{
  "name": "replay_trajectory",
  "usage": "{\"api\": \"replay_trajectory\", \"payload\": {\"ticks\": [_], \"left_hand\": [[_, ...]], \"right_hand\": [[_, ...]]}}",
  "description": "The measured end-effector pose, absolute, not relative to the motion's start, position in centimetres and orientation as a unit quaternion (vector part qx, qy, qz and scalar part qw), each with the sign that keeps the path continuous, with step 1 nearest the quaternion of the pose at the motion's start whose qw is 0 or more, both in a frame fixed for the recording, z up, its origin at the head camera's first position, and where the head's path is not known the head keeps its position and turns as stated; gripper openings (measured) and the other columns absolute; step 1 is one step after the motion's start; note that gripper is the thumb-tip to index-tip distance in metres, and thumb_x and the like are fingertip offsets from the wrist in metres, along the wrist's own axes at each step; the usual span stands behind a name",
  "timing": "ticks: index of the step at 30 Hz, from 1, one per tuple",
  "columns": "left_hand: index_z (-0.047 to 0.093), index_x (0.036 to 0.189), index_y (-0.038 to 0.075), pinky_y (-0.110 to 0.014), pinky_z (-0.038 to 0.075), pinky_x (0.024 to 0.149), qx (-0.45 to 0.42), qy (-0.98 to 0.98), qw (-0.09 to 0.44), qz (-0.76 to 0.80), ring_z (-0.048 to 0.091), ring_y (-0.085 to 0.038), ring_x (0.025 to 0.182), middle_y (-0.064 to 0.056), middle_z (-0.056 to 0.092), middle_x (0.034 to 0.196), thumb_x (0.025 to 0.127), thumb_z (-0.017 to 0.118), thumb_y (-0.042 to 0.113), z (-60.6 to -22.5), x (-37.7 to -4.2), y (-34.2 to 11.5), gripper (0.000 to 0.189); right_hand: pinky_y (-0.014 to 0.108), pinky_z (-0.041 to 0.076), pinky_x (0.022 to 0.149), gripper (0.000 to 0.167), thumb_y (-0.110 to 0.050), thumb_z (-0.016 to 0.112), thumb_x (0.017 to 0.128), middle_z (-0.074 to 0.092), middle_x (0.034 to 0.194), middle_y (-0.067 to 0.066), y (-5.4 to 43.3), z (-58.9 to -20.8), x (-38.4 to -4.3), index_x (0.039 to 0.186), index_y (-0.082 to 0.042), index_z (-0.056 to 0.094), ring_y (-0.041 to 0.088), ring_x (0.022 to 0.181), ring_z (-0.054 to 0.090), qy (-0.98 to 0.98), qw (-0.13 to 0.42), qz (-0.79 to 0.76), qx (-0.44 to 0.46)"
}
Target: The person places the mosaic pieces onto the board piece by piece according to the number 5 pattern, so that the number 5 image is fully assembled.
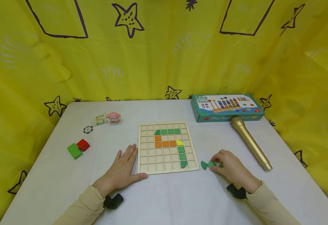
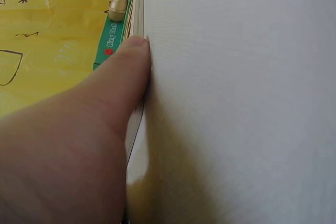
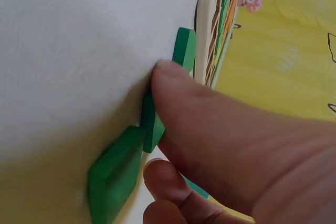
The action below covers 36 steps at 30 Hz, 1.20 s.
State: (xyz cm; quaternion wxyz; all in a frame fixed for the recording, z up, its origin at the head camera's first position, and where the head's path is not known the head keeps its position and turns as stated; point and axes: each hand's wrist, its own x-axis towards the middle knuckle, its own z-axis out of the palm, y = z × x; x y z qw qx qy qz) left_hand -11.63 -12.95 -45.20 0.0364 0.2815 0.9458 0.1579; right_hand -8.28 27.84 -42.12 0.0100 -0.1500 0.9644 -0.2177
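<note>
A wooden grid board lies mid-table, with green, orange and yellow tiles set in some of its squares. Flat on the table, my left hand has its fingers at the board's left edge and its thumb along the front left corner. Right of the board, my right hand bends its thumb and fingers round a small green tile at the table surface. A green quarter-round tile lies between that tile and the board. Another green tile lies close under the hand, partly hidden in the head view.
At the back right stands a ring game box, with a gold microphone in front of it. On the left lie a green block, a red block, a poker chip, a patterned card and a pink figurine.
</note>
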Motion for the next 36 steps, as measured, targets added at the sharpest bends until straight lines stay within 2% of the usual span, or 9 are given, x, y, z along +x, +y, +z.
{"api": "replay_trajectory", "payload": {"ticks": [8, 15, 22, 26, 31, 36], "left_hand": [[0.026, 0.149, -0.011, -0.063, 0.012, 0.110, 0.283, 0.945, 0.042, 0.157, 0.016, -0.037, 0.145, -0.023, 0.020, 0.157, 0.084, 0.053, 0.074, -45.2, -11.8, -12.8, 0.110], [0.025, 0.149, -0.010, -0.062, 0.012, 0.111, 0.283, 0.946, 0.039, 0.151, 0.015, -0.035, 0.145, -0.022, 0.018, 0.158, 0.084, 0.053, 0.074, -45.2, -11.8, -12.7, 0.111], [0.025, 0.149, -0.010, -0.062, 0.011, 0.111, 0.282, 0.947, 0.039, 0.150, 0.014, -0.036, 0.145, -0.022, 0.018, 0.158, 0.083, 0.053, 0.075, -45.4, -11.8, -12.7, 0.111], [0.023, 0.150, -0.009, -0.061, 0.011, 0.111, 0.280, 0.948, 0.044, 0.146, 0.013, -0.034, 0.146, -0.020, 0.016, 0.159, 0.083, 0.052, 0.076, -45.4, -11.8, -12.7, 0.112], [0.023, 0.150, -0.010, -0.061, 0.011, 0.111, 0.278, 0.948, 0.043, 0.148, 0.013, -0.034, 0.145, -0.021, 0.017, 0.158, 0.083, 0.054, 0.075, -45.3, -11.8, -12.8, 0.112], [0.023, 0.150, -0.010, -0.061, 0.010, 0.111, 0.274, 0.949, 0.045, 0.150, 0.012, -0.034, 0.146, -0.021, 0.017, 0.159, 0.083, 0.054, 0.074, -45.2, -11.7, -12.9, 0.112]], "right_hand": [[0.037, 0.049, 0.073, 0.018, -0.016, 0.078, 0.085, 0.062, 0.093, -0.003, 26.9, -41.7, -8.4, 0.099, -0.007, 0.070, 0.015, 0.083, 0.056, 0.960, -0.017, -0.227, -0.161], [0.037, 0.051, 0.080, 0.026, -0.016, 0.076, 0.087, 0.065, 0.100, -0.002, 23.2, -41.2, -9.3, 0.109, -0.004, 0.070, 0.014, 0.091, 0.060, 0.935, -0.007, -0.287, -0.210], [0.040, 0.049, 0.086, 0.021, -0.019, 0.076, 0.087, 0.063, 0.103, 0.001, 19.3, -42.1, -10.1, 0.104, -0.007, 0.071, 0.020, 0.099, 0.057, 0.934, -0.001, -0.228, -0.276], [0.037, 0.049, 0.083, 0.019, -0.016, 0.077, 0.086, 0.061, 0.098, -0.002, 18.3, -42.4, -10.2, 0.101, -0.008, 0.070, 0.017, 0.095, 0.056, 0.931, -0.006, -0.231, -0.283], [0.031, 0.049, 0.077, 0.012, -0.013, 0.080, 0.082, 0.058, 0.088, -0.008, 17.9, -42.7, -10.4, 0.086, -0.013, 0.068, 0.013, 0.087, 0.053, 0.923, -0.026, -0.225, -0.312], [0.029, 0.048, 0.077, 0.008, -0.012, 0.081, 0.081, 0.060, 0.088, -0.005, 17.7, -42.6, -10.5, 0.081, -0.013, 0.073, 0.014, 0.086, 0.053, 0.911, -0.054, -0.202, -0.356]]}}
